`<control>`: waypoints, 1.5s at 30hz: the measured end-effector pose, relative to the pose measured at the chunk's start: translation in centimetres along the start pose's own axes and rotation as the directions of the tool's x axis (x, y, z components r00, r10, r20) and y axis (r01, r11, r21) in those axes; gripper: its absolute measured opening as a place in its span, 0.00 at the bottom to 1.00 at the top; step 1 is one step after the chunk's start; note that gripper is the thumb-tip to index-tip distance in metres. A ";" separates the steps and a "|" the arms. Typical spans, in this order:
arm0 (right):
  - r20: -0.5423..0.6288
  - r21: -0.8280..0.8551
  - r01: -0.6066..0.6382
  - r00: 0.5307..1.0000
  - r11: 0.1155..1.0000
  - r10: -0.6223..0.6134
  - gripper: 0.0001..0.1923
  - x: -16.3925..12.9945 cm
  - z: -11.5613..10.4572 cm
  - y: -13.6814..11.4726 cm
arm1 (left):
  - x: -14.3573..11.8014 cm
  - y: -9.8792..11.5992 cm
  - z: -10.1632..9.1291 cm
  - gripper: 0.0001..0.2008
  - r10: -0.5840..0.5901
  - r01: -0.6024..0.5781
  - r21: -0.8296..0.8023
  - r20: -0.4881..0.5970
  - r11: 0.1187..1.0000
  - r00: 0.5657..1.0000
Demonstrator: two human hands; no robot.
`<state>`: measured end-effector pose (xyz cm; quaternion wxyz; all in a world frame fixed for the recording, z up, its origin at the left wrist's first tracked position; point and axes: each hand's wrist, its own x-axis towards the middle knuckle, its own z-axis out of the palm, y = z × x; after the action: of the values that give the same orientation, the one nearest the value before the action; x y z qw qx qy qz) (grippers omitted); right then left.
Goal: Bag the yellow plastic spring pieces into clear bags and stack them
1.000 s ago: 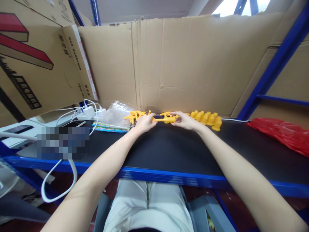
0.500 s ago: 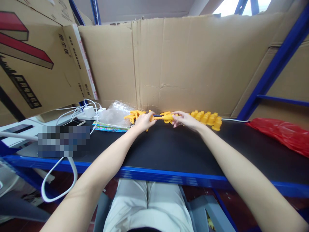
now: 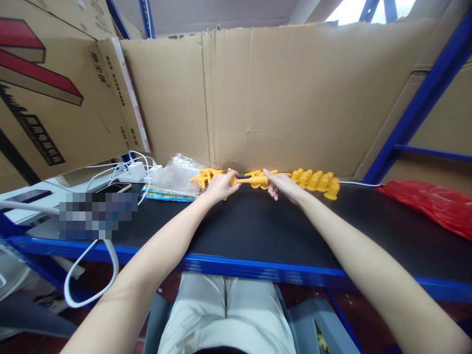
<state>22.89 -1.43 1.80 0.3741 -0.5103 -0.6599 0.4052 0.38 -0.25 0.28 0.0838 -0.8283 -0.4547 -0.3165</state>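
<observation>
Since 0.5 s ago the right hand (image 3: 283,186) has slid a bit right and down, fingers now curled downward at the end of the long yellow plastic toy piece (image 3: 250,181); grip looks lighter than before, w/ the thumb and forefinger seemingly pinching its tip, though it's too small to be sure. Left hand (image 3: 220,187) hasn't shifted, closed around the piece's other end. So the work on that piece looks mid-adjustment, not let go.

The piece lies level btwn both hands, just over the black tabletop (image 3: 258,231) near the cardboard back wall (image 3: 280,98). More yellow plastic parts (image 3: 203,176) sit left of it; a row of small yellow plastic pegs (image 3: 315,180) right. Crinkled clear plastic bag (image 3: 177,172) further left.
</observation>
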 end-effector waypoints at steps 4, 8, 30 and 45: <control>-0.035 0.002 -0.005 0.999 1.000 0.005 0.27 0.0 0.2 0.0 | 0.0 0.1 0.0 0.16 -0.024 0.023 0.008 0.009 1.000 1.000; -0.044 0.000 -0.019 0.999 1.000 0.019 0.29 0.0 0.3 0.0 | 0.0 0.1 0.0 0.15 -0.041 0.042 -0.002 0.016 0.999 0.999; 0.043 0.012 0.131 0.990 0.991 -0.131 0.26 0.4 -0.7 0.9 | 0.5 -1.2 0.9 0.13 -0.119 0.120 -0.137 0.016 0.983 0.993; 0.041 0.010 0.200 0.979 0.980 -0.201 0.24 0.3 -0.9 0.8 | 0.4 -1.3 0.9 0.11 -0.107 0.109 -0.193 0.019 0.975 0.994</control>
<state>23.91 -0.91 1.47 0.4005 -0.4314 -0.7145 0.3780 -0.12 1.16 -0.33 -0.0164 -0.8080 -0.4663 -0.3597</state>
